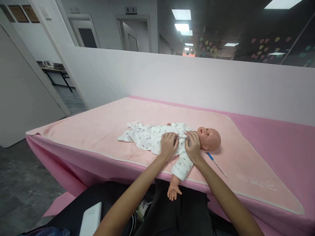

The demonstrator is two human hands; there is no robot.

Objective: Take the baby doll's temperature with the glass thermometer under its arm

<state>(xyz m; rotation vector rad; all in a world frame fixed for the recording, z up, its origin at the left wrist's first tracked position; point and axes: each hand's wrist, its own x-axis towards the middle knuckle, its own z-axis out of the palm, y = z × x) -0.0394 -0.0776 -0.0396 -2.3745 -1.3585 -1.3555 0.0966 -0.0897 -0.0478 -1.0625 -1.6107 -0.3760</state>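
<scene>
Close to the camera, two bare forearms (136,190), stretched over black pants (172,213) toward a baby doll (211,139). To the left, a flat white box (91,219) on a black seat (108,193). Doll on its back, by the front edge of the pink-covered desk (290,141), head to the right, in a white suit (144,139) with little pictures. Doll's near arm (175,180) hanging over the edge. Left hand (169,142) on the chest, right hand (193,143) near the neck. Grip of each almost closed, fingers bent in, with a thin pale strip (182,137) seemingly pinched between them, maybe a tie. Fingertips too small to see well. Hands close together, likely because of such a short strip. Doll face up, likely to make the front of the suit easy to get at. Near the head, a thin stick (217,165) with a blue end, perhaps there to be out of the way.

Under the doll, a pale pink blanket (98,124) with a white edge. Behind, a white wall (159,75), topped by dark glass (209,19) with bright lights (181,14) and little hearts (261,47). Far left, a pale door (19,85) and grey floor (14,173).
</scene>
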